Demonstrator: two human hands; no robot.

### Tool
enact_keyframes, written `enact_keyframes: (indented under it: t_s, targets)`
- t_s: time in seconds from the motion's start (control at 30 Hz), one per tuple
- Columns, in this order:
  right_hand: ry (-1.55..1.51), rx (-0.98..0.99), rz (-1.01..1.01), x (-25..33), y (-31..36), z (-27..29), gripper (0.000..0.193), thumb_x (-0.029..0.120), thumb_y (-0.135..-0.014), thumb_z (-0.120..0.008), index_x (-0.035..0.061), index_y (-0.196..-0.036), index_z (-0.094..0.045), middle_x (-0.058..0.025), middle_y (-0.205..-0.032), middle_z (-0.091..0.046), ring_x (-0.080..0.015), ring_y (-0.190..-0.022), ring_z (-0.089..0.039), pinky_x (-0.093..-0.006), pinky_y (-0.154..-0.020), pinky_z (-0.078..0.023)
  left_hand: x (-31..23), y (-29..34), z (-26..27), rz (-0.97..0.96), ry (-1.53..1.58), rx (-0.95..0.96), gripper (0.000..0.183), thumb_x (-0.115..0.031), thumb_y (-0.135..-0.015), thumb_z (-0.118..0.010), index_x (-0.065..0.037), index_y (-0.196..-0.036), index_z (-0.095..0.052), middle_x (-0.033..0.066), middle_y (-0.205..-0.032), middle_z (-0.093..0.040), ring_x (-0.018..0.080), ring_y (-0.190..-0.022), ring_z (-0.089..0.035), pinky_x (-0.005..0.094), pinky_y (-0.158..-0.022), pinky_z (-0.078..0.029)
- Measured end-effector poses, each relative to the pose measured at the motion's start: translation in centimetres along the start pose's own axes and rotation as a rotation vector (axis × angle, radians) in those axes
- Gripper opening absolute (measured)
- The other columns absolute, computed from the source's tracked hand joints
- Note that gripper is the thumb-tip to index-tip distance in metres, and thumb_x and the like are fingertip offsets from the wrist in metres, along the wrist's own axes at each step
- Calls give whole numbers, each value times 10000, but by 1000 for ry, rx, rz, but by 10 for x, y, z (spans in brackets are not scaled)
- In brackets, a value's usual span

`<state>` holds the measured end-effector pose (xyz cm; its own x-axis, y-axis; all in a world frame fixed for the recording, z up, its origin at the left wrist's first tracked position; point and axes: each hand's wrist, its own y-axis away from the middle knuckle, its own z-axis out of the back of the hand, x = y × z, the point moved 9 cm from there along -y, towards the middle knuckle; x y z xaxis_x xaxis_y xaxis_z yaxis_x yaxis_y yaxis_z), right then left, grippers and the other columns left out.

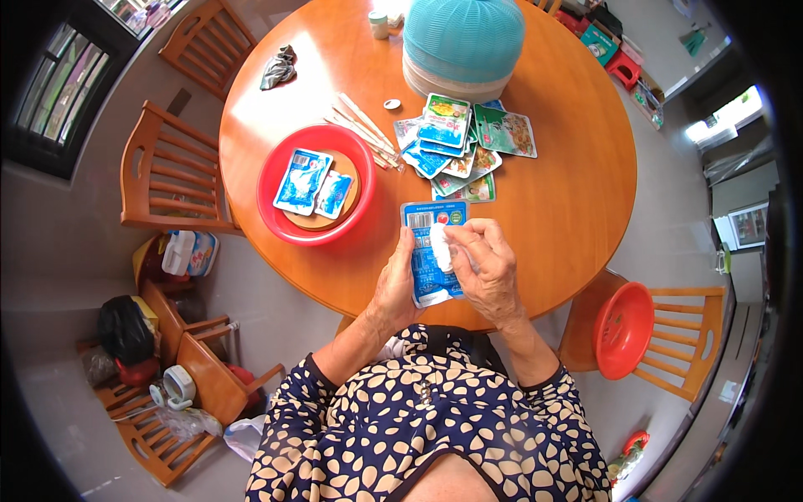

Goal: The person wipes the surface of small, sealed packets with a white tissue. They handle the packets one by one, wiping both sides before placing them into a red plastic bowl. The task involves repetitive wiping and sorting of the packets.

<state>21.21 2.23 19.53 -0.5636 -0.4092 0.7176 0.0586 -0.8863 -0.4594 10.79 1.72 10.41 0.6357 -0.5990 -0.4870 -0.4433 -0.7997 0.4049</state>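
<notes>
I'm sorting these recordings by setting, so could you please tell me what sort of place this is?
Probably a dining area in a home: a round wooden table carries a blue dome-shaped cover, and slatted wooden chairs stand around it.

The navy top (401,418) carries a scattered print of cream, petal-like shapes. Plain dark edging (439,453) borders its neckline, and matching dark bands (319,371) finish the patterned sleeves (288,406) at the forearms (345,343).
</notes>
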Motion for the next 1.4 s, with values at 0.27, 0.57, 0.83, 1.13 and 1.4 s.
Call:
enact_keyframes:
  t_s: [0.27, 0.57, 0.83, 1.13, 1.4]
  targets:
    - [191, 6, -61, -1, 6, -5, 346, 88, -779, -763, 60, -1110, -663, -143, -1082, -504, -308, -919, -615, -388, -721, -546, 5, -4, 4, 9, -9, -43, 587, -533, -1037, -288, -97, -1402, -438, 100, -1286, -597, 225, -1125, -634, 399, -965, -532]
    - [181, 23, 188, 32, 20, -19, 322, -35, -731, -709, 14, -1048, -677, -146, -1082, -578, -327, -971, -620, -393, -763, -552, 15, -3, 13, 51, 28, 7, 640, -603, -1004, -322, -99, -1362, -490, 86, -1231, -628, 211, -1100, -640, 380, -937, -534]
    - [178, -240, -41, -7, -3, 3, 253, -66, -777, -690, 12, -1017, -671, -98, -911, -548, -258, -778, -621, -358, -646, -533, 12, 7, 4, 48, -62, -83, 629, -607, -1004, -306, -130, -1382, -464, 62, -1226, -632, 223, -1074, -661, 410, -924, -556]
    - [114, -142, 45, 11, -8, -15, 269, -57, -754, -689, 30, -1008, -675, -106, -968, -605, -296, -876, -630, -389, -735, -537, 8, 3, 8, 47, -104, -60, 739, -708, -955, -257, -141, -1381, -463, 66, -1228, -628, 216, -1067, -661, 397, -924, -552]
    - [-62, 47, 102, 22, -8, -29, 295, -59, -738, -691, 50, -1012, -670, -90, -897, -559, -290, -834, -620, -397, -729, -536, 6, 6, 9, 45, -73, -2, 835, -780, -903, -252, -135, -1399, -439, 79, -1270, -591, 214, -1134, -621, 409, -965, -520]
